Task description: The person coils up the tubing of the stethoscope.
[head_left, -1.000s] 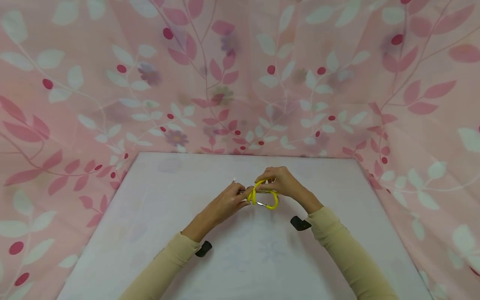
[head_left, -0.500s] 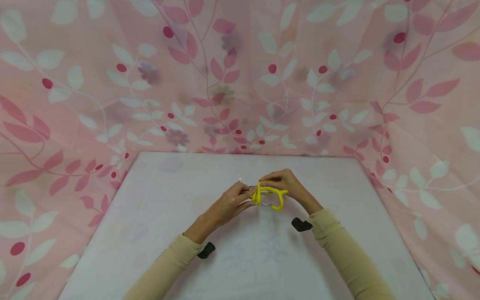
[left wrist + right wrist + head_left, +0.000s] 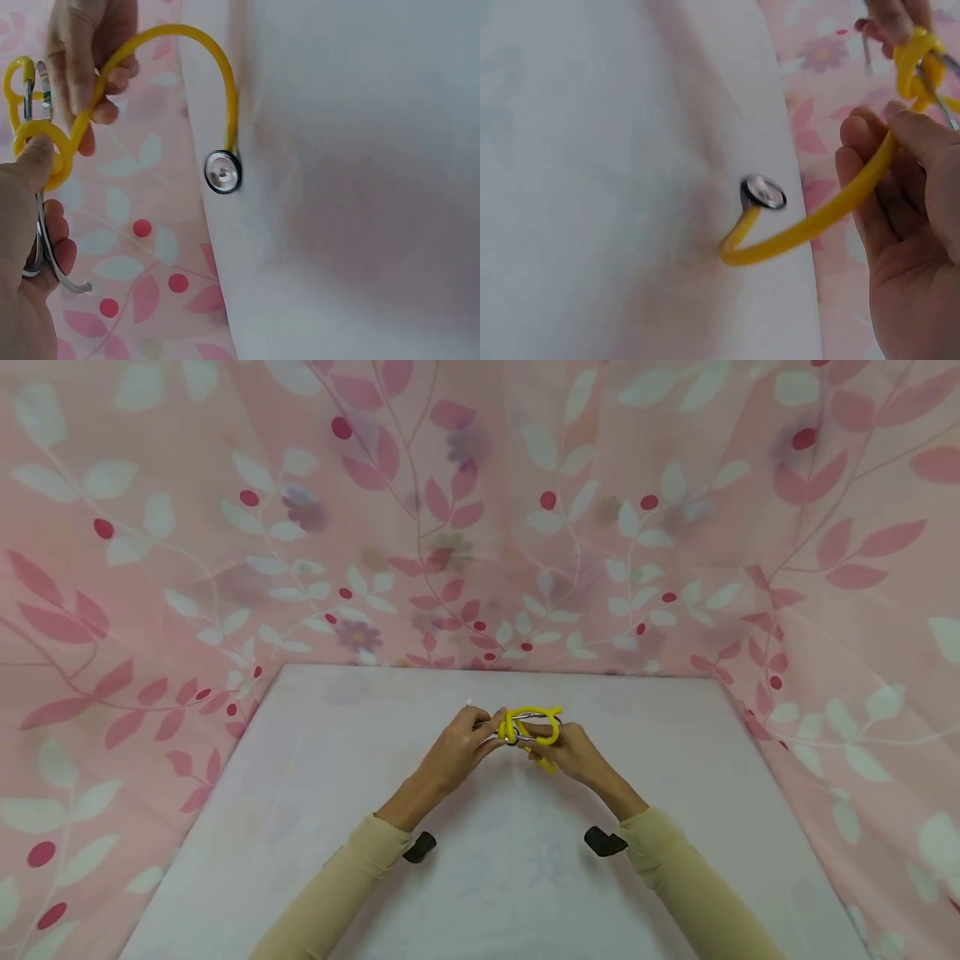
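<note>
You hold the stethoscope (image 3: 529,729) above the table (image 3: 300,827), near its far edge — your left hand (image 3: 462,745) pinches the coiled yellow tube and metal earpieces, your right hand (image 3: 572,753) curls round the tube. It likely handles light and floppy — grip the tube, not the dangling chest piece (image 3: 223,172).

1. L hand (image 3: 459,745): fingers curled, thumb on top, pinching; wrist straight, forearm angled in from lower left.
2. R hand (image 3: 572,752): fingers curled, palm up under grip, just beside L hand.
3. Both sleeves tan.
</note>
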The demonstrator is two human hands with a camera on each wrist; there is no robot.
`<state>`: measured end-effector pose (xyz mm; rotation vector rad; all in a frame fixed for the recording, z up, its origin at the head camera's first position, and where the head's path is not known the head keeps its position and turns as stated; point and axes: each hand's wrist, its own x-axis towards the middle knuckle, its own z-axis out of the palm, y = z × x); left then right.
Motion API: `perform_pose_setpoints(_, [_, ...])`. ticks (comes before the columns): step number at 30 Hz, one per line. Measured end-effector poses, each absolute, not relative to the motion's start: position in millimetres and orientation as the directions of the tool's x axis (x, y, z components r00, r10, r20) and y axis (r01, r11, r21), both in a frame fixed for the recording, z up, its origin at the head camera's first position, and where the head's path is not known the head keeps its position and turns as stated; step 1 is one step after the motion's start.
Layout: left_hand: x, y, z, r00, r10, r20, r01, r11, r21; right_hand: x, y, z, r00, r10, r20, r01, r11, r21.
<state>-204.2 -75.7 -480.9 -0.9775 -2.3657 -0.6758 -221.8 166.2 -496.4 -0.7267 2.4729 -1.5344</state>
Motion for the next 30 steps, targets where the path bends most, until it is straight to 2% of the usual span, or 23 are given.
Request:
perform_pose_setpoints(7, [-209,-68,-484,-0.600,0.525,0.603,0.715,0.690,0.112,-207,167,-496,-0.889,-0.454,0.055,-0.192,0.261,-0.946])
perform_pose_setpoints(10, [-213,-67,-483,-0.616,0.515,0.596,0.683,0.726,0.079,-202,168,-494,-0.888,-0.457,0.048,-0.178,0.246,-0.953])
perform_pose_setpoints(15, [-220,-72,-486,-0.659,0.486,0.574,0.635,0.768,0.078,-193,165,-490,-0.865,-0.498,0.054,-0.210,0.262,-0.942])
perform_pose_setpoints(23, [-223,-78,-490,-0.663,0.460,0.591,0.628,0.771,0.104,-176,158,-475,-0.845,-0.529,0.080,-0.267,0.286,-0.920])
perform_pose_setpoints(30, [-222,-77,-484,-0.661,0.497,0.562,0.639,0.766,0.075,-174,158,-456,-0.808,-0.565,0.169,-0.420,0.351,-0.837])
